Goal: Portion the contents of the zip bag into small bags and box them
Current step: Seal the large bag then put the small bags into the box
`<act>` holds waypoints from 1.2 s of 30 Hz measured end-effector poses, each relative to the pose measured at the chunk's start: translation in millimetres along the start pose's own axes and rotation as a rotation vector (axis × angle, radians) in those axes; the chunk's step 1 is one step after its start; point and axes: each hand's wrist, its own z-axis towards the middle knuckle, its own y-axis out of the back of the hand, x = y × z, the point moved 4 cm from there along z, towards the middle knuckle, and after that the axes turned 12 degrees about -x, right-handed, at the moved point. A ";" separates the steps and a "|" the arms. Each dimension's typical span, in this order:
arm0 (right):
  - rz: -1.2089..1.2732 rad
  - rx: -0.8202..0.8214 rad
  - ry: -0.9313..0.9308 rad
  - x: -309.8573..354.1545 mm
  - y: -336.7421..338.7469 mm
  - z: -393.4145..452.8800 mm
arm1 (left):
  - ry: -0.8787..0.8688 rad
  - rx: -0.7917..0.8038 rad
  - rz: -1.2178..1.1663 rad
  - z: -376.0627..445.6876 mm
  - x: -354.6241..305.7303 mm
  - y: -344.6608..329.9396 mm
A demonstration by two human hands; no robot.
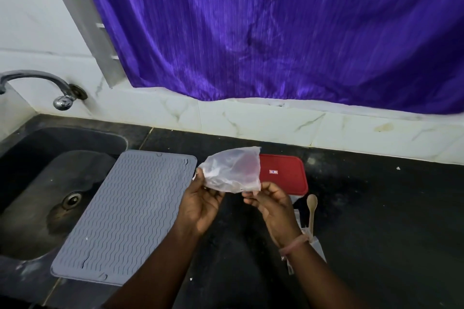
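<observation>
Both hands hold a translucent plastic bag (pixel 232 169) up above the black counter. My left hand (pixel 200 204) pinches its left corner. My right hand (pixel 271 204) pinches its lower right corner. What the bag contains is too blurred to tell. Behind the bag a box with a red lid (pixel 285 174) stands on the counter, its left part hidden by the bag. A small wooden spoon (pixel 311 211) lies to the right of my right hand. Clear small bags (pixel 317 246) lie under the spoon, partly hidden by my right wrist.
A grey ribbed silicone mat (pixel 125 213) lies left of my hands, overlapping the dark sink (pixel 30 183). A metal tap (pixel 37 83) juts from the wall above the sink. A purple curtain (pixel 276 27) hangs behind the black counter (pixel 376 221).
</observation>
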 end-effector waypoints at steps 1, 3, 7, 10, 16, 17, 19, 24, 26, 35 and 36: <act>0.097 0.068 -0.056 0.1 -3.0 -1.1 | 0.023 0.029 0.002 0.3 0.5 0.2; 0.239 0.160 -0.150 7.0 -8.4 -2.3 | 0.044 0.079 0.007 -1.3 -0.1 -1.5; 0.344 0.141 -0.147 25.5 -7.7 3.0 | -0.010 0.122 0.196 -6.1 0.2 -0.4; 0.203 -0.024 -0.098 26.7 -3.7 9.9 | -0.054 0.121 0.351 -4.6 -1.7 3.2; 0.316 -0.292 -0.062 19.9 4.8 20.8 | -0.092 -0.017 0.327 -1.3 7.0 22.3; 0.340 -0.277 -0.072 18.3 3.5 20.6 | -0.075 0.002 0.297 -0.8 10.9 24.5; 0.376 -0.245 -0.108 16.4 1.4 19.8 | 0.009 0.037 0.202 -2.7 14.6 24.2; 0.302 -0.149 -0.017 36.2 7.4 17.1 | 0.056 0.077 0.249 -3.6 2.8 25.9; 0.265 -0.133 0.035 41.0 8.3 15.8 | 0.008 0.062 0.461 -4.1 1.1 23.1; 0.093 -0.184 0.157 32.7 12.6 19.3 | 0.208 -0.057 0.146 -5.2 16.6 25.7; 0.091 -0.168 0.162 32.2 11.4 19.0 | 0.227 -0.033 0.135 -8.4 18.4 22.6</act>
